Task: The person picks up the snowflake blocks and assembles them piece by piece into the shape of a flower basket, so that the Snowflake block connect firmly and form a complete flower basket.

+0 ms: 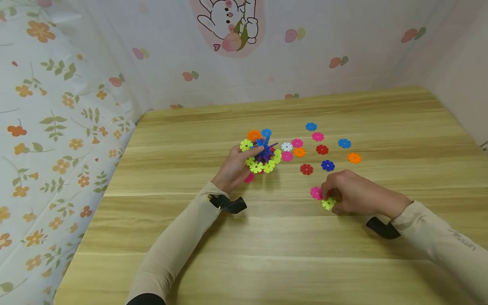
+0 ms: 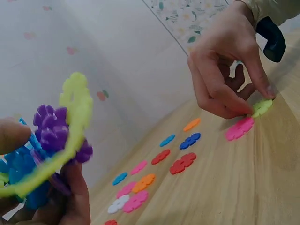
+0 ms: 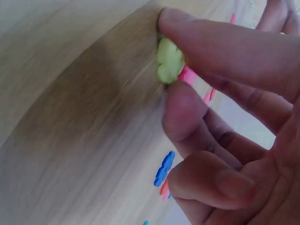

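Left hand: my left hand (image 1: pixel 233 167) grips the flower cluster (image 1: pixel 264 153), thumb across the top, fingers underneath.
Flower cluster: held up over the tabletop (image 1: pixel 267 254), left of the loose discs; blue and purple notched pieces in the middle, yellow-green ones along the rim.
Right hand: my right hand (image 1: pixel 354 192) pinches the yellow-green disc (image 1: pixel 328 203) between thumb and finger, by opposite edges; other fingers bent.
Yellow-green disc: down by the tabletop, nearer me than the scattered ones; can't tell if it's lifted clear.
Pink disc: the near pink disc (image 1: pixel 316 192) sits right against or just beside the yellow-green disc; can't tell if they touch.
Middle discs: dark blue disc (image 1: pixel 328 165) beyond my right hand, near red disc (image 1: pixel 306 169) to its left, far red disc (image 1: pixel 322 149) behind.
Right-side discs: right orange disc (image 1: pixel 354 158), with a light blue disc (image 1: pixel 345 143) just behind it.
Bunch near the cluster: white disc (image 1: pixel 286 147), left orange disc (image 1: pixel 299 152), two pinks close around.
Back discs: far blue disc (image 1: pixel 311 126), far pink disc (image 1: pixel 318 136) in front of it.
Sleeves: beige on both arms, black wrist piece (image 1: pixel 230 205) at my left cuff, another at the right.
Backdrop: white cloth (image 1: pixel 160 25) with fruit prints and a cartoon rabbit (image 1: pixel 228 19).
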